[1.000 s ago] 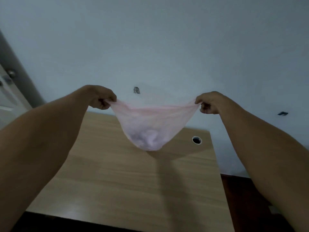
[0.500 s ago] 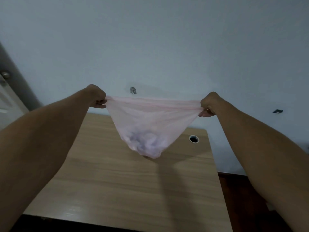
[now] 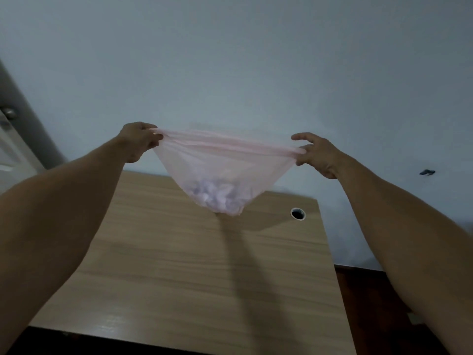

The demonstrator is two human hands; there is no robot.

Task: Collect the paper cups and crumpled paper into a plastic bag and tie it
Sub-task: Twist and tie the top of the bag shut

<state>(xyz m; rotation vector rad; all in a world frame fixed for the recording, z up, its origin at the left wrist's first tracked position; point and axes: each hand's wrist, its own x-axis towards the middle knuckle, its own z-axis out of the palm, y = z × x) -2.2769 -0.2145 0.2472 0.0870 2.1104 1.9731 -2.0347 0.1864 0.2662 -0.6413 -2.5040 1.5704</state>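
Observation:
A thin pink plastic bag (image 3: 217, 165) hangs in the air above the wooden table (image 3: 179, 278), stretched wide between my hands. My left hand (image 3: 139, 139) grips its left top corner in a closed fist. My right hand (image 3: 316, 153) pinches the right top corner between thumb and fingers, with the index finger lifted free. Pale crumpled paper and cup shapes (image 3: 217, 197) show dimly through the bag's sagging bottom; I cannot tell them apart.
A round cable hole (image 3: 297, 213) sits near the table's far right corner. A pale wall stands behind, with a small dark mark (image 3: 427, 172) on the right. A door with a knob (image 3: 10, 113) is at far left. Dark floor (image 3: 371, 303) lies right of the table.
Both hands have risen and pulled a little further apart, drawing the bag's top edge taut and flat. My right index finger has lifted off the bag.

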